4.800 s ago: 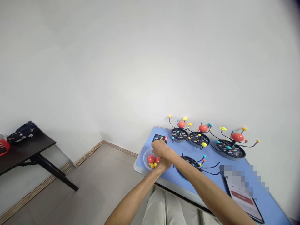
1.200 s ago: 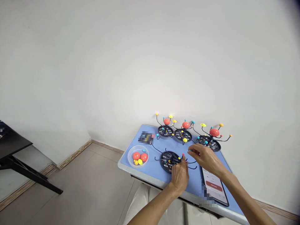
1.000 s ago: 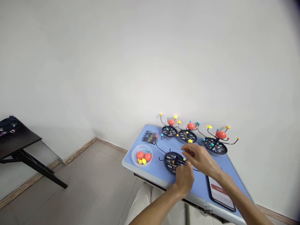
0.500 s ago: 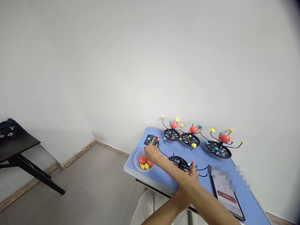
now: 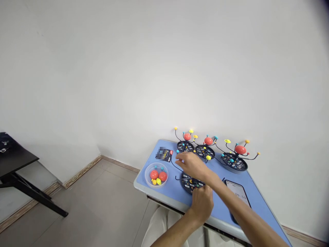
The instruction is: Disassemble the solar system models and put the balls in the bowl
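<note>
This is a plain indoor room, with white walls (image 5: 164, 68), a grey tiled floor (image 5: 102, 206) and a patterned baseboard (image 5: 84, 169), though whether it belongs to a home, an office or a classroom cannot be told. It is set up as a simple tabletop workspace: a blue table (image 5: 174, 196) near the wall bears 3 upright planet models (image 5: 205, 152), a clear bowl (image 5: 156, 175) of coloured balls and a phone (image 5: 238, 191), while a black table (image 5: 19, 157) stands well apart.
</note>
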`<action>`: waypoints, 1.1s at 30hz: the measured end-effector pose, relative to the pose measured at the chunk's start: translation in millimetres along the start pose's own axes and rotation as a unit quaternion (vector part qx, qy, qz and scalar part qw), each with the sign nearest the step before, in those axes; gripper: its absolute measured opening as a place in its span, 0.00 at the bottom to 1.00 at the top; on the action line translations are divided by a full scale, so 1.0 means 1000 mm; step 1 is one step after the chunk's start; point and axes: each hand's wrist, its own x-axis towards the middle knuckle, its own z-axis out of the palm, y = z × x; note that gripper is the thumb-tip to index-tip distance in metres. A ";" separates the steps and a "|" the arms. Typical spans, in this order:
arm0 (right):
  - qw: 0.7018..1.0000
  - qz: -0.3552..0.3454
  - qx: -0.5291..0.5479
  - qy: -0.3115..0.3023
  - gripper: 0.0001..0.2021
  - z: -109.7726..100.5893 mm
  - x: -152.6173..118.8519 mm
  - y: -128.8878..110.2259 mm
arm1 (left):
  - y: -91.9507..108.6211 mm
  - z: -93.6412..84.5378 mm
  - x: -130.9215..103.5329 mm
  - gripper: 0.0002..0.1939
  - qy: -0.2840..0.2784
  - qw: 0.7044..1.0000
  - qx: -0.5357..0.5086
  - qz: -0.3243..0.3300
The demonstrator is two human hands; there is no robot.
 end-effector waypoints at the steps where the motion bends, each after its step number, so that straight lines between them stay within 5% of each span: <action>1: 0.999 0.003 0.016 0.028 0.12 -0.009 -0.010 0.013 | 0.001 -0.003 0.002 0.17 -0.010 1.000 0.008 -0.006; 5: 0.996 0.063 0.035 0.052 0.13 -0.027 -0.047 0.058 | 0.003 -0.007 0.005 0.24 -0.002 1.000 0.020 0.022; 11: 0.993 0.101 0.055 0.001 0.13 -0.010 -0.080 0.089 | -0.003 -0.005 -0.010 0.20 0.073 0.995 0.013 0.072; 17: 0.993 0.105 0.054 0.012 0.15 0.003 -0.086 0.094 | -0.014 -0.005 -0.023 0.18 0.101 0.993 -0.057 0.037; 33: 0.993 0.110 0.010 -0.034 0.14 0.007 -0.083 0.083 | -0.018 0.002 -0.007 0.13 0.154 0.987 -0.041 0.012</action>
